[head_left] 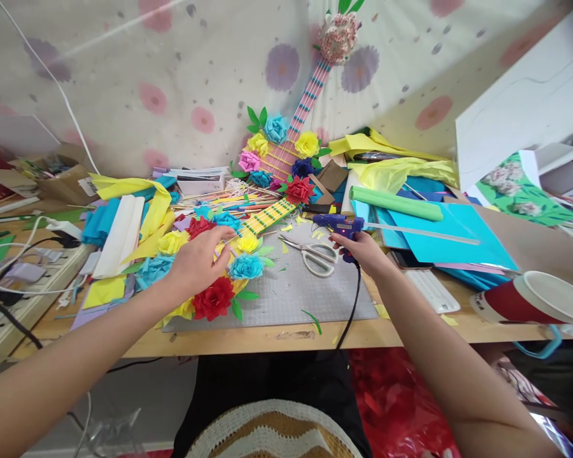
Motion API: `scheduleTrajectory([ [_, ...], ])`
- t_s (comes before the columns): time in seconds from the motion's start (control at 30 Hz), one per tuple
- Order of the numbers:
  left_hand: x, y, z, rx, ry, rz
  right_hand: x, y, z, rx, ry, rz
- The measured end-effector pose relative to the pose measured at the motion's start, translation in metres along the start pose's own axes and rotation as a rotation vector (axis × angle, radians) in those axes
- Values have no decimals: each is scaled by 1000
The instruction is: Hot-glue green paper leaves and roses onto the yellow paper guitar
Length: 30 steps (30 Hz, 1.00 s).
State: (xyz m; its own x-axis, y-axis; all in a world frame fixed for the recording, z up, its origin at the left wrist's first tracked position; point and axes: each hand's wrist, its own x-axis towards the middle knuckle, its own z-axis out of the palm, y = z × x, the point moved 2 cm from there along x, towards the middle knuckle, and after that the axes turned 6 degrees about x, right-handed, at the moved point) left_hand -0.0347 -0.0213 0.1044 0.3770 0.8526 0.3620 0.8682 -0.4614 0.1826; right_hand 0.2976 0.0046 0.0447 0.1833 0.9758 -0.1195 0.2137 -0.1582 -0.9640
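My right hand [365, 251] is wrapped round the handle of a purple-blue hot glue gun [340, 223]. A long whitish glue stick [424, 233] sticks out of its back, and its nozzle points left. My left hand [201, 261] is over the body of a yellow paper guitar, with thumb and fingers closed in a pinch; what they hold, if anything, I cannot make out. Red [214, 298], blue [246, 266] and yellow paper flowers surround that hand. The guitar's yellow neck [270, 217] with green bands points to the upper right. White-handled scissors [315, 256] lie on the grey cutting mat [291, 296] between my hands.
A pink guitar [279, 159] covered in paper flowers leans on the back wall. Blue paper sheets [458, 242] and a green paper roll [395, 202] lie at right, with a red-and-white cup [520, 299] near the edge. Power strips [33, 286] and cables crowd the left.
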Motion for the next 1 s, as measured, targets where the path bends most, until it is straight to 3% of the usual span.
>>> scheduleTrajectory([
  [0.07,-1,0,3,-57,-60,-7,2,8,0,-63,63,25],
  [0.23,-8,7,15,-113,-252,127,14,31,2,-340,224,-10],
  [0.53,3,13,33,-36,-319,157,21,44,2,-621,275,-59],
  [0.67,10,7,29,-55,-279,102,21,47,1,-637,266,-39],
  [0.9,21,-18,-3,-233,-89,-197,18,45,-1,-654,238,-43],
  [1.0,21,-33,-15,-257,-2,-314,13,44,-4,-660,245,-108],
])
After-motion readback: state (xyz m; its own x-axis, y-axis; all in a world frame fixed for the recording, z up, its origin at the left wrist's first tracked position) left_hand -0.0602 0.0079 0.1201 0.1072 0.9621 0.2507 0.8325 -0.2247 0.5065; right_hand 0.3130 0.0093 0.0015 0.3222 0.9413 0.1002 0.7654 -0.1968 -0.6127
